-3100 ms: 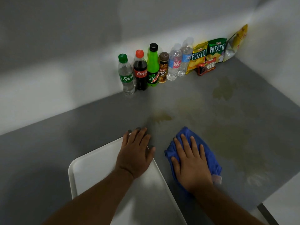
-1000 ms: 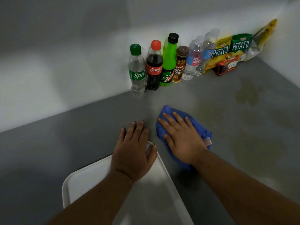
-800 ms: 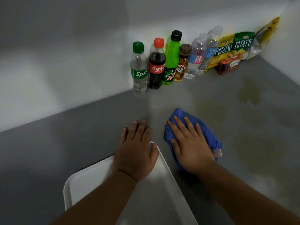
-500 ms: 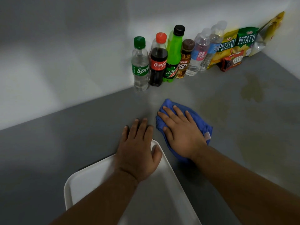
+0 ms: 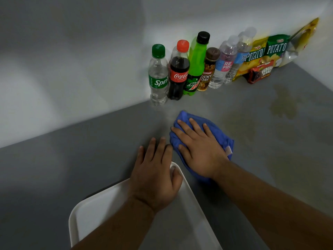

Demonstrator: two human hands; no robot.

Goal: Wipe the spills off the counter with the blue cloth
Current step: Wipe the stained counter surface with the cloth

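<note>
The blue cloth (image 5: 217,131) lies bunched on the grey counter (image 5: 90,150), in the middle of the view. My right hand (image 5: 200,150) presses flat on it with straight, spread fingers. My left hand (image 5: 155,175) rests flat over the far corner of a white tray (image 5: 95,212), fingertips on the counter just left of the cloth. Yellowish spills show to the right: a faint smear (image 5: 239,123) beside the cloth, a darker patch (image 5: 283,105) near the snack bags, and a pale stain (image 5: 297,170) further forward.
Several drink bottles stand in a row along the back wall, from a Sprite bottle (image 5: 158,74) to water bottles (image 5: 232,58). Potato chip bags (image 5: 266,51) and a fudge bar pack (image 5: 260,73) fill the right corner. A side wall closes the far right.
My right hand has rubbed the cloth back and forth, from the near right up to the spot in front of the bottles. A spill there is gone. My left hand stays on the tray.
</note>
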